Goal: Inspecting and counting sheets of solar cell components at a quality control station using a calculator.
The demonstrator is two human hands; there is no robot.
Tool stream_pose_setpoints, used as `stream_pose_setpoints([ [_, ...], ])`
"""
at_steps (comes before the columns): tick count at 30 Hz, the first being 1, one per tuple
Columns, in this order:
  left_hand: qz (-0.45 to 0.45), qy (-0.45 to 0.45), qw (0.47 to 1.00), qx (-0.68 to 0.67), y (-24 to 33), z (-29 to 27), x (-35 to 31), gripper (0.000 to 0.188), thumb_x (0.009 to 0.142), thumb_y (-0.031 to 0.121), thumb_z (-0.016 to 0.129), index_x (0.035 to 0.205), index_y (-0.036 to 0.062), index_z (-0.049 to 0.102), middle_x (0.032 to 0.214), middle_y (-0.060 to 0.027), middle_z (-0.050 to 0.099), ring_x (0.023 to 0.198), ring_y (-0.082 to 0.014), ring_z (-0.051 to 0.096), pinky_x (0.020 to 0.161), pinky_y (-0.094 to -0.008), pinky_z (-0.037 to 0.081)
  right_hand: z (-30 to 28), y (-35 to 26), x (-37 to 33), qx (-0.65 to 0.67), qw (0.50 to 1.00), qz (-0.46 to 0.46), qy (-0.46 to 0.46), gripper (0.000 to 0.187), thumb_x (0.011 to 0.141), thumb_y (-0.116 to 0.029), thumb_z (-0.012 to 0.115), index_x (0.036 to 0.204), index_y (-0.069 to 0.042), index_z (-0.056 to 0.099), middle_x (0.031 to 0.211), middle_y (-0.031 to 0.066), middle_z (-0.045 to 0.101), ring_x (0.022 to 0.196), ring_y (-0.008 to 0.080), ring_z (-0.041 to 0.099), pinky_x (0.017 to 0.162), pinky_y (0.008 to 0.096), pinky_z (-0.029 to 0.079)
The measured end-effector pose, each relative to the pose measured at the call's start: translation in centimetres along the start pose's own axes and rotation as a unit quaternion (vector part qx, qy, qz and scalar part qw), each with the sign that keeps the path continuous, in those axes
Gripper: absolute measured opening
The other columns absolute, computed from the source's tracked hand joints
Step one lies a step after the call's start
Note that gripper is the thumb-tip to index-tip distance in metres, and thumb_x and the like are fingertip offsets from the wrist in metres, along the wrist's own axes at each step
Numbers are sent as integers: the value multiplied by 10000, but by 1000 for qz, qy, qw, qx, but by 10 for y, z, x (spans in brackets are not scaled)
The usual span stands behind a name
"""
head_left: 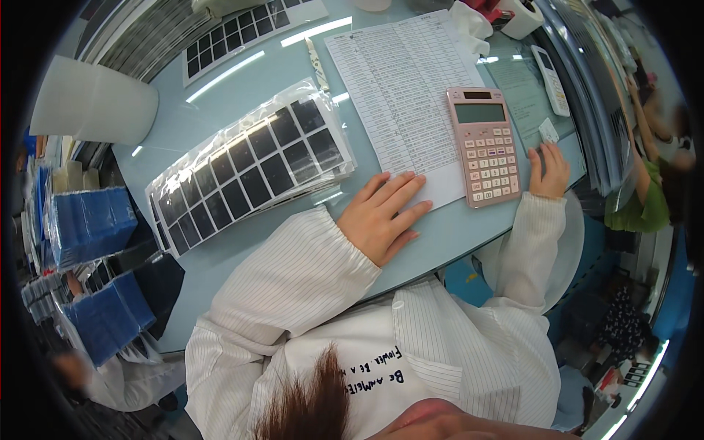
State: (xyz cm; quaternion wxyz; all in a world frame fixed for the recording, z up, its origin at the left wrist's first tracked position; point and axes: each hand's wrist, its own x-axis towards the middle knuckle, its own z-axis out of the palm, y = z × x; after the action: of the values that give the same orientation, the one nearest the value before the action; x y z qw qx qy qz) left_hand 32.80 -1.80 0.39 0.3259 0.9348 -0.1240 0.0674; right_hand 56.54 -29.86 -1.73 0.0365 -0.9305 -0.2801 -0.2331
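White printed sheet (402, 103) under left hand (378, 222); right hand (550, 174) apart.
Left fingers loosely spread, tips flat on sheet's near left corner, gripping nothing. Right fingers slightly bent near right edge of desk (447, 236), nothing visibly held. Between hands: pink calculator (485, 149). Farther left: sleeved dark panels (243, 155). Apparent step: steadying sheet for reading. For keying next: sheet held flat, right fingers brought leftward.

The white pinstriped top (433, 323) has gathered cuffs (355, 248) and black lettering (378, 369)
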Motion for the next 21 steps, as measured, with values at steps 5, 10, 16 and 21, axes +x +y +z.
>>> stream_pose_setpoints([
  [5,-5,-6,1000,23,2,-4,3,462,794,180,667,1229,106,530,1382,-148,413,1289,-303,385,1050,-461,320,-36,-43,8,243,965,84,45,539,781,-278,732,1215,-14,552,1289,141,526,1170,267,512,975,406,377],
  [10,-10,39,999,8,3,-11,16,536,762,240,688,1215,10,514,1384,-190,394,1282,-319,389,1057,-451,308,-40,-89,-23,325,942,-22,-83,1240,540,-536,843,1437,13,186,1481,244,175,1348,376,253,1035,478,302],
  [16,-125,74,980,139,2,2,46,625,833,307,618,1291,-75,430,1387,-284,341,1299,-390,336,1065,-447,290,-43,-102,-31,312,946,-6,-86,1374,466,-618,830,1428,63,123,1455,314,122,1366,424,182,1058,490,275],
  [21,-120,53,971,198,-6,10,48,597,880,321,552,1280,-106,436,1366,-310,355,1281,-392,348,1036,-435,319,-46,-103,-29,288,952,7,-107,1309,509,-510,870,1424,63,130,1455,304,132,1355,410,220,1058,464,292],
])
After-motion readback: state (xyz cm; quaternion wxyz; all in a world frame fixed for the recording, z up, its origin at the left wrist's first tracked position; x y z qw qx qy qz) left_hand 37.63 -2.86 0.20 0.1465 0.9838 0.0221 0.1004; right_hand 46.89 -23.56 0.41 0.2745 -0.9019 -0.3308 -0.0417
